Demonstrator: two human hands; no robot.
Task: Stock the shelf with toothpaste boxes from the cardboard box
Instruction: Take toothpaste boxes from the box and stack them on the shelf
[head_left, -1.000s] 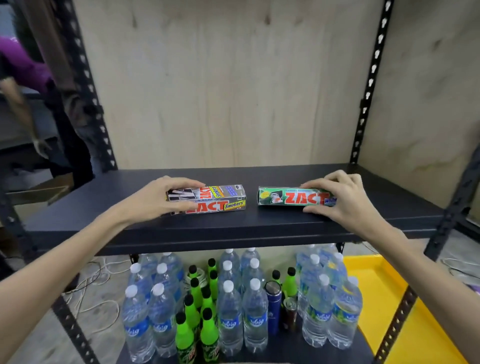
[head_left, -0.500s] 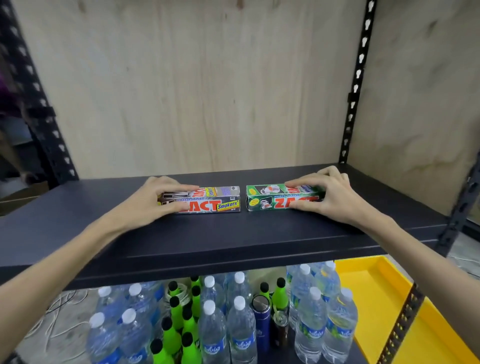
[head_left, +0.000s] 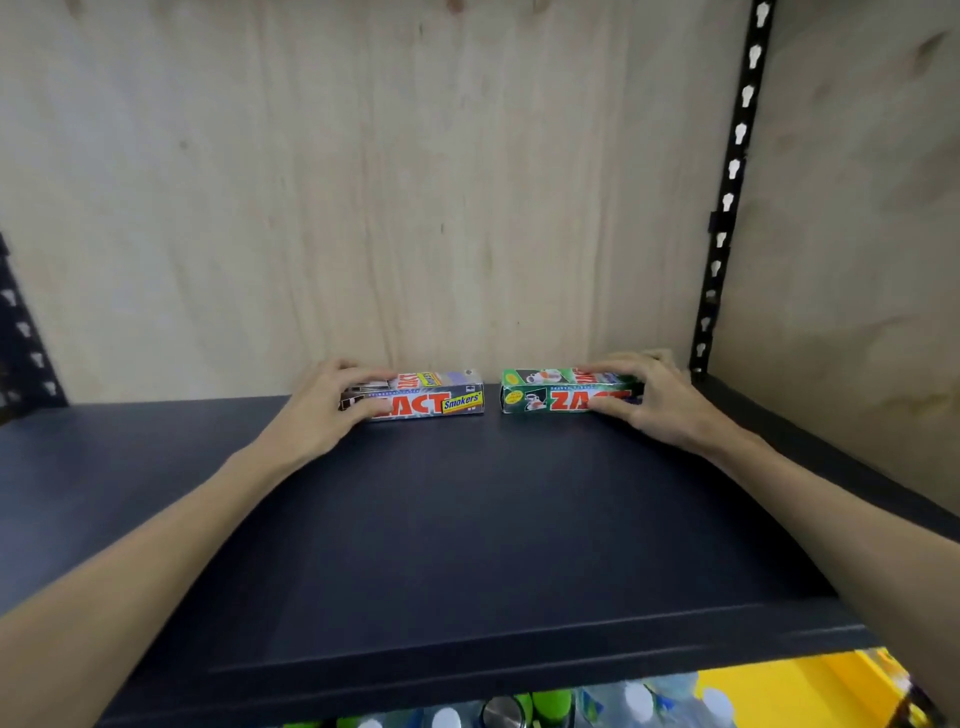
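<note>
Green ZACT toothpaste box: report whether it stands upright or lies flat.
Lying flat: the green ZACT toothpaste box rests lengthwise on the dark shelf board.

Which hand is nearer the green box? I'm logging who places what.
Right. The right hand grips the green box at its right end; the left hand holds the silver box beside it.

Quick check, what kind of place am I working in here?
Probably a stockroom or a mock shop: a dark metal shelf on slotted uprights, a bare plywood back, and bottled drinks on the level below.
</note>
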